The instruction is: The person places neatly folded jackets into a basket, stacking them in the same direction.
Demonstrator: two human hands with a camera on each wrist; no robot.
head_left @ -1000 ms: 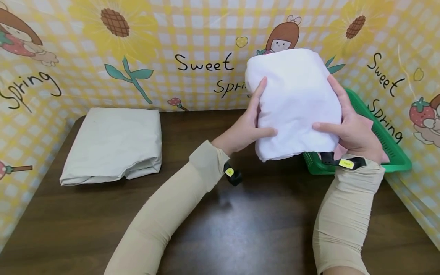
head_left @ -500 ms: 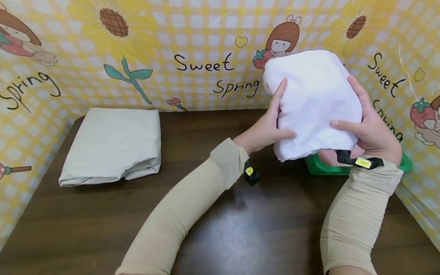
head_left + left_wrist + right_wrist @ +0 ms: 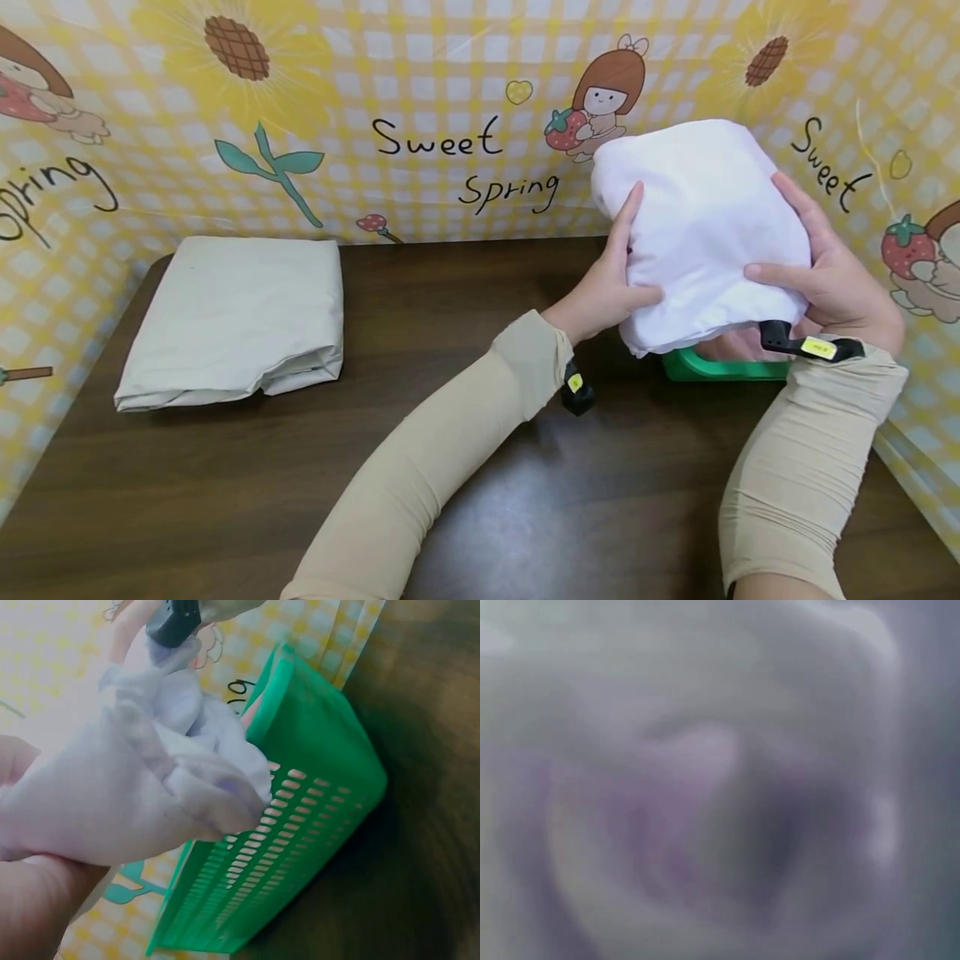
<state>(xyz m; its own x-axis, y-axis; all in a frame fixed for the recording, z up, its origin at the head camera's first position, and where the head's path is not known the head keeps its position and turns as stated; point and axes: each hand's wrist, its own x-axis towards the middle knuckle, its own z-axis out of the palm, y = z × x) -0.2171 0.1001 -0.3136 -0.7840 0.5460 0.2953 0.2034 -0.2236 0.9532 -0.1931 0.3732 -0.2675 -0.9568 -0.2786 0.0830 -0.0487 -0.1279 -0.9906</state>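
While left hand (image 3: 604, 290) and right hand (image 3: 843, 279) grip its sides, white cloth bundle (image 3: 705, 221) — folded, creased — stands farther right than earlier.

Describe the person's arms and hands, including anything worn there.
The left hand and right hand are bare. The left sleeve and right sleeve are beige and wrinkled. The black left wrist device and black right wrist device each carry a yellow label, its print unreadable.
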